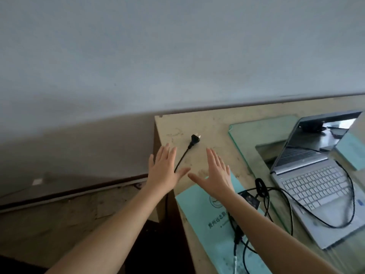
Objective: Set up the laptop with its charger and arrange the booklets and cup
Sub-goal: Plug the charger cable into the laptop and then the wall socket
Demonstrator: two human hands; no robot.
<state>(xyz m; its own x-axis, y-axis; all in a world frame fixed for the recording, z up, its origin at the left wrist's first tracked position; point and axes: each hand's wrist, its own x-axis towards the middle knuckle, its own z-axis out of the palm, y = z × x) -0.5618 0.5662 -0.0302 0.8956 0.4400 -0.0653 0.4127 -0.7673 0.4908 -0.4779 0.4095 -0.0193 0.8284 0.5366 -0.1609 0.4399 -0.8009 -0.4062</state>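
A silver laptop (pixel 314 180) stands open on the desk at the right. Its black charger cable (pixel 349 198) loops over the keyboard, and the charger brick (pixel 249 199) lies left of the laptop. The black wall plug (pixel 194 139) rests on the desk near the far left corner. A teal booklet (pixel 213 224) lies under the cable and under my right forearm. A second teal booklet (pixel 351 153) leans at the right edge. My left hand (pixel 164 171) and my right hand (pixel 215 173) hover flat, fingers spread, just short of the plug, holding nothing. No cup is visible.
A glass sheet (pixel 246 133) covers the desk under the laptop. The beige desk (pixel 177 125) ends in a left edge beside my left hand, with bare floor (pixel 59 214) below. A grey wall (pixel 177 56) rises behind the desk.
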